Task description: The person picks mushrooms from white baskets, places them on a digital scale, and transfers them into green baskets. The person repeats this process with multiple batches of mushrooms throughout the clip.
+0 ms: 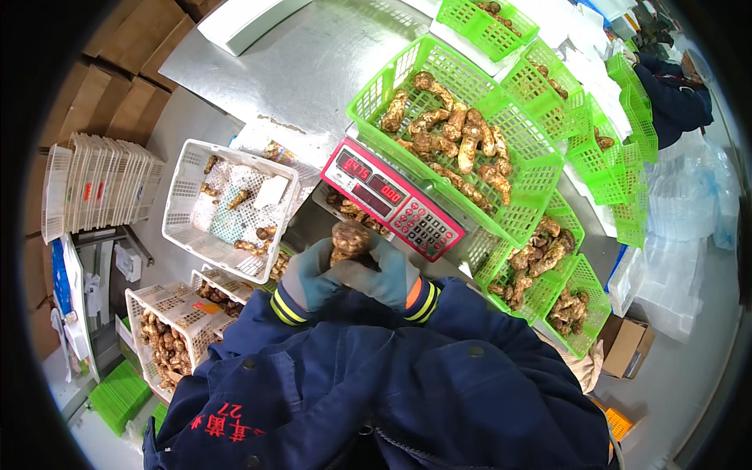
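Both of my hands, in grey-blue work gloves, meet in front of my chest around one brown matsutake mushroom (351, 238). My left hand (313, 275) wraps its left side, and my right hand (383, 274) closes on it from the right. The cap points away from me; fingers hide much of the stem. Just beyond stands a red digital scale (392, 202) with lit displays and a keypad. A green plastic basket (531, 170) rests on the scale, holding several matsutake mushrooms (455, 132). Part of a container with more mushrooms (346, 205) shows beneath the scale's front edge.
Left of my hands stands a white lined basket (176, 205) with a few small mushrooms. A white crate (176, 294) of mushrooms sits lower left. Green baskets (578, 267) line the right side. Stacked white baskets (100, 182) stand far left. A co-worker (672, 100) is at upper right.
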The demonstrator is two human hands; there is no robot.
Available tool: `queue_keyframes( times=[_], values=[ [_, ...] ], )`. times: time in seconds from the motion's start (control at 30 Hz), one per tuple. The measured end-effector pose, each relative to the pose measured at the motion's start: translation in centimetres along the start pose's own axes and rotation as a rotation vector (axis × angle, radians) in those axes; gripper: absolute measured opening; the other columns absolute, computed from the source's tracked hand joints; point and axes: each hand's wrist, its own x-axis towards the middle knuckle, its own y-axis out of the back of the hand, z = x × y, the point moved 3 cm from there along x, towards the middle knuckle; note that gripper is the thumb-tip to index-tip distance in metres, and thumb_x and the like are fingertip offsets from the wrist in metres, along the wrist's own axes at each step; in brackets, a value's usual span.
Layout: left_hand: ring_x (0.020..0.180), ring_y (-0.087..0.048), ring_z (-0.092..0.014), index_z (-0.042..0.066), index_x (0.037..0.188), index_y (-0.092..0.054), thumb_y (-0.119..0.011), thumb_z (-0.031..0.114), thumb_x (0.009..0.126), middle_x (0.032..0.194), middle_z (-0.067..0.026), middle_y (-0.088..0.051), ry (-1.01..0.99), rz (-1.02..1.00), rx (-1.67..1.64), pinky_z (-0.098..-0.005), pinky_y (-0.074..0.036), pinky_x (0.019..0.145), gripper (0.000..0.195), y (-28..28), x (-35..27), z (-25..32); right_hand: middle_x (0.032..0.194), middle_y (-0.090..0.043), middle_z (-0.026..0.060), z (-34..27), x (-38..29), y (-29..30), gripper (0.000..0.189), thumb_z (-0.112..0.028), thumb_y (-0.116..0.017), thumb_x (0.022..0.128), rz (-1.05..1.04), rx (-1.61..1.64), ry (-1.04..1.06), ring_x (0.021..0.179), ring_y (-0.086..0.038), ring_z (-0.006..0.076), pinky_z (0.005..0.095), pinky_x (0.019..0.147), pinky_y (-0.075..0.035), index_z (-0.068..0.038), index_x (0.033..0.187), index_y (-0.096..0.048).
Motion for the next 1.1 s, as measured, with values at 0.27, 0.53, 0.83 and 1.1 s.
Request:
queue_keyframes(
  times=[0.27, 0.53, 0.83, 1.1],
  values=[
    [0.096, -0.063, -0.019, -0.001, 0.125, -0.055, -0.073, 0.034, 0.089, 0.107, -0.0104, -0.066, -0.055, -0.088, 0.202, -0.0325, -0.051, 0.084, 0.054, -1.7, 1.7, 0.6, 0.113, -0.064, 0.0058, 0.7, -1.5, 1.7, 0.042, -0.007, -0.067, 0.089, 0.137, 0.041, 0.104, 0.100, -0.061, 0.0147, 0.0312, 0.090, -0.049, 0.002, 0.129, -0.056],
    [0.093, -0.062, -0.011, -0.004, 0.123, -0.058, -0.080, 0.023, 0.082, 0.101, -0.0089, -0.068, -0.092, -0.105, 0.057, -0.0296, -0.052, 0.079, 0.054, -3.4, 3.1, 1.0, 0.111, -0.065, 0.0062, -0.8, -2.3, 3.4, 0.051, -0.008, -0.075, 0.083, 0.192, 0.109, 0.086, 0.102, -0.061, 0.0137, 0.0308, 0.091, -0.049, 0.002, 0.129, -0.055],
    [0.092, -0.063, -0.012, -0.007, 0.133, -0.050, -0.063, 0.014, 0.097, 0.108, -0.0094, -0.067, 0.226, -0.048, -0.238, -0.0252, -0.051, 0.082, 0.044, -2.8, 3.3, 1.8, 0.084, -0.064, 0.0075, -12.4, -0.5, 16.9, 0.038, -0.030, -0.073, 0.085, 0.512, -0.475, -0.081, 0.079, -0.060, 0.0132, 0.0317, 0.065, -0.049, 0.003, 0.101, -0.066],
    [0.092, -0.063, -0.012, -0.006, 0.129, -0.053, -0.061, 0.015, 0.098, 0.108, -0.0077, -0.067, 0.209, -0.026, -0.160, -0.0248, -0.050, 0.083, 0.039, -2.0, 3.7, 1.6, 0.114, -0.067, 0.0173, -12.4, 6.6, 20.5, 0.058, -0.030, -0.071, 0.087, 0.325, -0.646, 0.005, 0.102, -0.064, 0.0176, 0.0288, 0.086, -0.051, 0.007, 0.129, -0.054]
  ],
)
